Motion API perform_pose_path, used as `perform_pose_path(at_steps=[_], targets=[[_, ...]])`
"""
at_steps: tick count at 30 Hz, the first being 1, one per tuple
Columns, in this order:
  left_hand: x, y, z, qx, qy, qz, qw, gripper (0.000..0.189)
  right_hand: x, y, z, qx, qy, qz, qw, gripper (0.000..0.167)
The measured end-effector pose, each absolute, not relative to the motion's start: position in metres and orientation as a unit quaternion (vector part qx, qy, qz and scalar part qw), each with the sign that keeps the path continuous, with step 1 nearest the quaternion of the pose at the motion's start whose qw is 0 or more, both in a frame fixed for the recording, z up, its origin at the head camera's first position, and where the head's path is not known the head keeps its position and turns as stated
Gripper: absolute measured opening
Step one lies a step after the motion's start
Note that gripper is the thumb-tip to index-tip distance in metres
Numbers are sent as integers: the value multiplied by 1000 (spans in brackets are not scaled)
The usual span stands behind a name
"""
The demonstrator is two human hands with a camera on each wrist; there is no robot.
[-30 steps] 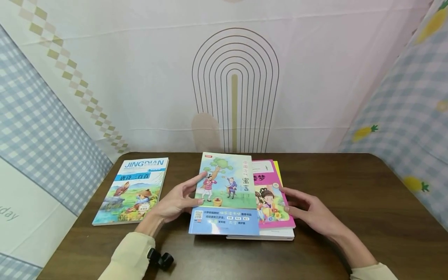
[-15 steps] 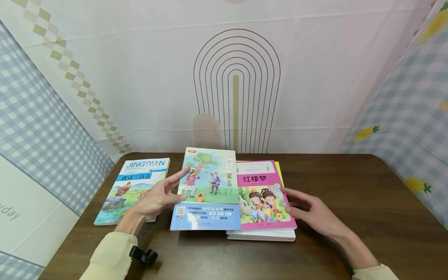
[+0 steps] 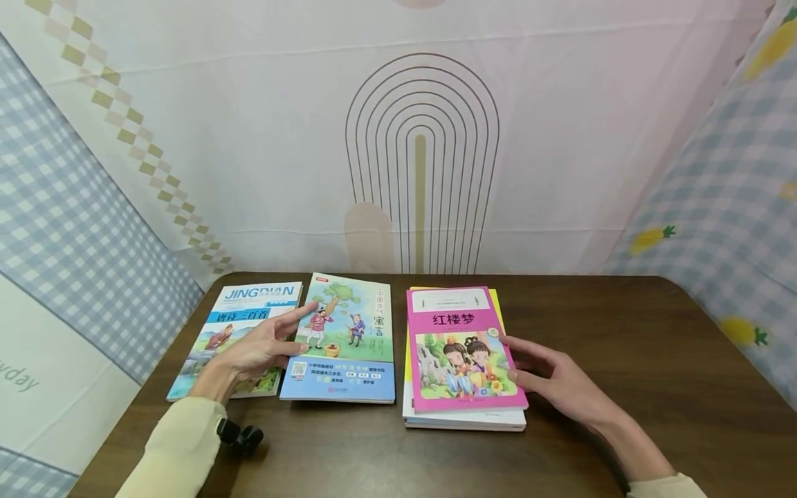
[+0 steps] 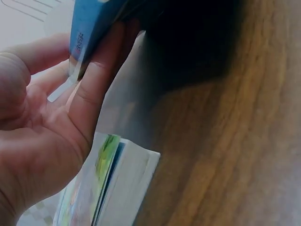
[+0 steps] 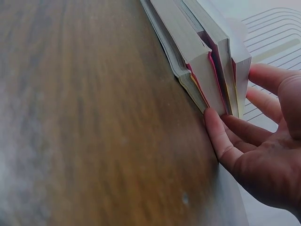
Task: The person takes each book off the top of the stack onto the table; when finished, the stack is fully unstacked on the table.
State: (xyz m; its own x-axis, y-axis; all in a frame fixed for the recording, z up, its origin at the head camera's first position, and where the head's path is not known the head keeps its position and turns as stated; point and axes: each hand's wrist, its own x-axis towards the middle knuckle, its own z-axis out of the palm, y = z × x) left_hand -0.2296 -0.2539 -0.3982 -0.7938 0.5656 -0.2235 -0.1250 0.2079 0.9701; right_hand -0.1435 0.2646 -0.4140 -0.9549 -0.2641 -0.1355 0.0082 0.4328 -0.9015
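Observation:
My left hand (image 3: 258, 351) pinches the left edge of a green and blue picture-cover book (image 3: 342, 339), thumb on top and fingers underneath. In the left wrist view that book (image 4: 89, 37) hangs tilted over the table with a dark shadow beneath. To the right lies a stack of several books, topped by a pink-covered book (image 3: 463, 346). My right hand (image 3: 557, 377) touches the stack's right side with its fingertips. The right wrist view shows the book edges (image 5: 204, 70), with the fingers loosely bent and spread along them.
A book with a landscape cover and "JINGDIAN" lettering (image 3: 239, 311) lies at the left, partly behind my left hand. The brown wooden table (image 3: 349, 456) runs back to a white patterned cloth (image 3: 280, 173), with checked cloth (image 3: 716, 207) at the sides.
My left hand has carried the green and blue book leftward off the stack and lowered it, uncovering the pink book. My right hand has stayed at the stack's right side.

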Motion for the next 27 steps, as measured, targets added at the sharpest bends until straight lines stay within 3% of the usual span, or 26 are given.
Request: perform_pose_path(at_steps=[7,14,27], targets=[[-245,-254,-401,175,743,572,302,88,-144,266,-415,-81,835,-529,128,64],[-249,-250,-401,145,757,552,319,87,-144,268,-415,-79,834,-529,136,65],[-245,-232,-379,134,855,428,262,84,-145,267,-416,-82,838,-523,131,64]])
